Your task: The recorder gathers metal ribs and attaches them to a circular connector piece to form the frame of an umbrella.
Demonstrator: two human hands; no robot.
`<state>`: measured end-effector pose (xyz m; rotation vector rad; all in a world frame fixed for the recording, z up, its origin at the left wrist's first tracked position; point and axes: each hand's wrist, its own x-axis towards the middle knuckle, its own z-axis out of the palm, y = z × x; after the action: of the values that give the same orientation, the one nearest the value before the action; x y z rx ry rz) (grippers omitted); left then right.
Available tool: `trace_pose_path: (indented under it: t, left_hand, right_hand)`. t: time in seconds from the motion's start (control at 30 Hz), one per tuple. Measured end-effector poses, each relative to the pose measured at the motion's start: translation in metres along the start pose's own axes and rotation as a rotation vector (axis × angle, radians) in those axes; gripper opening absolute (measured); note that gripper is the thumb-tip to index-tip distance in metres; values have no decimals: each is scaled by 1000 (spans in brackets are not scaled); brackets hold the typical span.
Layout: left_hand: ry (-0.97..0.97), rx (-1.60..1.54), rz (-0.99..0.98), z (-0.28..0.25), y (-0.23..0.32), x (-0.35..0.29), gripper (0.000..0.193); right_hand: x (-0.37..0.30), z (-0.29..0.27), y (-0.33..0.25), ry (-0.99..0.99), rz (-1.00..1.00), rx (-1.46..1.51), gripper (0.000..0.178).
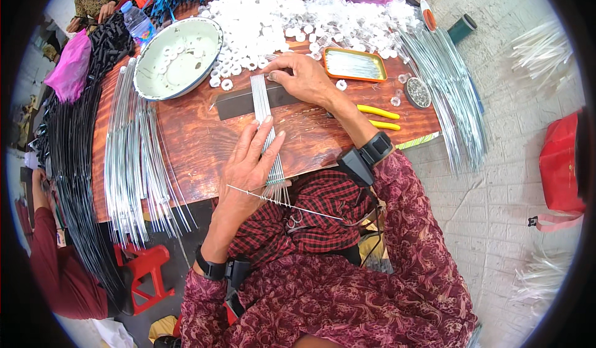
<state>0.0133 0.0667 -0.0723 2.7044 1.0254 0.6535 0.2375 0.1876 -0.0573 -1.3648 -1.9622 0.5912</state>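
Observation:
A row of thin silvery metal rods [261, 99] lies side by side across a dark flat bar [233, 106] on the wooden table. My left hand [247, 168] rests on the rods with its fingers stretched out, pressing lightly from above. By that palm, a thin wire with a coiled part [292, 206] crosses the lower ends of the rods, over my lap. At the rods' far ends is my right hand [302, 78], its thumb and forefinger bent close together. What sits between those fingertips is too small to make out.
White plastic rings [248, 34] are heaped at the back, beside an enamel basin [146, 78]. Yellow-handled pliers [380, 117], an orange-rimmed tray [354, 76] and a round dish [418, 92] lie right. Wire bundles [133, 162] overhang the left edge. Other people work at left.

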Motion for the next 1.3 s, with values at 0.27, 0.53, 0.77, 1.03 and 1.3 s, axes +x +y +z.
trace_pose_path:
  t: [0.27, 0.53, 0.77, 1.03, 1.3]
  left_hand:
    - [-9, 2, 0, 1, 1, 0, 91]
    - [-29, -1, -25, 0, 2, -1, 92]
    - [-34, 6, -30, 0, 3, 0, 92]
    - [-35, 25, -13, 2, 1, 0, 90]
    - [-17, -15, -52, -2, 6, 1, 93]
  right_hand:
    - [1, -3, 2, -46, -23, 71, 23]
    - [4, -3, -1, -19, 89, 145, 20]
    - [8, 2, 0, -7, -4, 123, 16]
    - [2, 3, -1, 63, -192, -44, 16]
    - [3, 5, 0, 54, -241, -49, 20]
